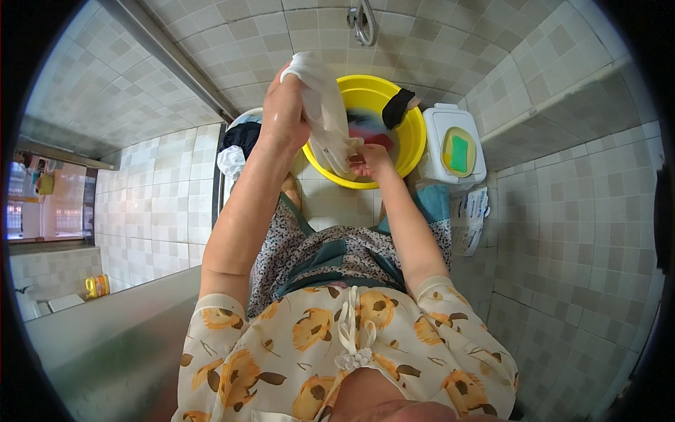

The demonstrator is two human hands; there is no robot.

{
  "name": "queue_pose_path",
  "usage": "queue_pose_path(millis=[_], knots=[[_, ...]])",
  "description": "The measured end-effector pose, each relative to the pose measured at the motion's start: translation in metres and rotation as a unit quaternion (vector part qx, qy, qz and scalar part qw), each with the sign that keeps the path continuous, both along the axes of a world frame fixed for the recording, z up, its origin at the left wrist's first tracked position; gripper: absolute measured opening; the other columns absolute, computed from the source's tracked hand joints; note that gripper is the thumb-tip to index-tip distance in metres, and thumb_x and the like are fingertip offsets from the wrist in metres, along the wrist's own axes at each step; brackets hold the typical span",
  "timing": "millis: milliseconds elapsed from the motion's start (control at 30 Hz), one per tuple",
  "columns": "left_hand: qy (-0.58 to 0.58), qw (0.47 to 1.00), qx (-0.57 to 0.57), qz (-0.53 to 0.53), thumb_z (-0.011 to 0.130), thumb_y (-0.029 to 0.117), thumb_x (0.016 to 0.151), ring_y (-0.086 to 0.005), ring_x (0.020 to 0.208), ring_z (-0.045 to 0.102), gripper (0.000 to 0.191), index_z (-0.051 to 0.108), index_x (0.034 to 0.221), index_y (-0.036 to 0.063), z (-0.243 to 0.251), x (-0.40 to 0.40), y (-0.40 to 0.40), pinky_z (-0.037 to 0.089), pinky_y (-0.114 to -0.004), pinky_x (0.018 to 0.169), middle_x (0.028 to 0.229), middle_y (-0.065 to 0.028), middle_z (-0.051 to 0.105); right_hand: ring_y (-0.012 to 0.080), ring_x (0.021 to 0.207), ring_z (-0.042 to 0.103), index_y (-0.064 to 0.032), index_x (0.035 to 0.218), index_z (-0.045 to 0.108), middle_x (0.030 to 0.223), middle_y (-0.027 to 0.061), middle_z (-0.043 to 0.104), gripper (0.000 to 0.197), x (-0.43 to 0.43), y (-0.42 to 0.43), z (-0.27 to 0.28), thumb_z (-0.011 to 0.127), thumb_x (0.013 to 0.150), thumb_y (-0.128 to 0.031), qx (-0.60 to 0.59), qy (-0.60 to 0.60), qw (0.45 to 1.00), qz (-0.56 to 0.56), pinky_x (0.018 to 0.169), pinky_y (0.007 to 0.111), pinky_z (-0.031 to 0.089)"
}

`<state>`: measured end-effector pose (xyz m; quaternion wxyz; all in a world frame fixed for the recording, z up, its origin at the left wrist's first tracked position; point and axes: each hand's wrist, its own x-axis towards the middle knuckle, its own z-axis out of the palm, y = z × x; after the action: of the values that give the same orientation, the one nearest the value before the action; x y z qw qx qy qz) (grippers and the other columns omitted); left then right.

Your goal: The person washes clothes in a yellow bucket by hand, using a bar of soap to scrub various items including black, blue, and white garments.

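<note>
A wet white cloth garment hangs stretched between my hands over the left side of a yellow plastic basin. My left hand is raised and grips the bunched upper end. Lower down, my right hand pinches the garment's bottom edge above the basin's near rim. Cloudy water fills part of the basin, with a red cloth and dark cloth lying in it. Draped against the basin's right inner wall and rim is a black cloth.
A white lidded box stands right of the basin, carrying a soap dish with a green bar. A plastic packet lies beside it. Dark clothes and a white cloth pile at left. A hose fitting hangs on the wall.
</note>
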<state>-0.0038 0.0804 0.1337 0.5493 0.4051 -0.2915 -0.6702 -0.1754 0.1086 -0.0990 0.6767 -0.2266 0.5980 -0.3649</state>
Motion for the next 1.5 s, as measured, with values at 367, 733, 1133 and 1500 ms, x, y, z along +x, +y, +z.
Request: queue_pose_path(millis=[367, 733, 1133, 1500], knots=[[-0.129, 0.988, -0.058, 0.068, 0.043, 0.019, 0.089, -0.0182, 0.079, 0.058, 0.03, 0.056, 0.11, 0.0023, -0.074, 0.058, -0.05, 0.049, -0.032, 0.068, 0.089, -0.0078, 0.059, 0.0161, 0.067, 0.051, -0.0024, 0.092, 0.054, 0.081, 0.0029, 0.055, 0.026, -0.098, -0.044, 0.117, 0.039, 0.095, -0.023, -0.428, 0.353, 0.819, -0.15, 0.061, 0.029, 0.042], [-0.572, 0.724, -0.385, -0.008, 0.045, 0.0, 0.076, -0.0342, 0.091, 0.061, 0.029, 0.066, 0.095, 0.0018, -0.113, 0.073, -0.05, 0.049, -0.038, 0.082, 0.095, -0.0216, 0.064, 0.0371, 0.077, 0.06, 0.0017, 0.092, 0.057, 0.081, 0.0221, 0.062, 0.025, -0.105, -0.041, 0.209, 0.043, 0.09, -0.019, -0.447, 0.499, 0.734, -0.11, 0.07, 0.041, 0.046], [-0.287, 0.892, -0.208, -0.279, 0.065, 0.024, 0.079, -0.0181, 0.093, 0.056, 0.047, 0.052, 0.12, 0.0051, -0.116, -0.013, 0.005, 0.046, -0.031, 0.082, 0.103, -0.0057, 0.055, 0.0233, 0.064, 0.06, 0.0041, 0.084, 0.059, 0.071, 0.0183, 0.061, 0.022, 0.006, -0.061, 0.173, 0.051, 0.084, -0.016, -0.449, 0.443, 0.769, 0.099, 0.062, 0.036, 0.046], [-0.585, 0.755, -0.252, -0.157, 0.053, 0.027, 0.086, -0.0369, 0.072, 0.063, 0.031, 0.064, 0.09, -0.0013, -0.158, 0.02, 0.013, 0.049, -0.042, 0.068, 0.069, -0.0226, 0.061, 0.0163, 0.074, 0.062, 0.0008, 0.103, 0.056, 0.091, 0.0103, 0.062, 0.023, 0.019, -0.026, 0.151, 0.045, 0.094, -0.018, -0.27, 0.086, 0.958, 0.039, 0.061, 0.03, 0.053]])
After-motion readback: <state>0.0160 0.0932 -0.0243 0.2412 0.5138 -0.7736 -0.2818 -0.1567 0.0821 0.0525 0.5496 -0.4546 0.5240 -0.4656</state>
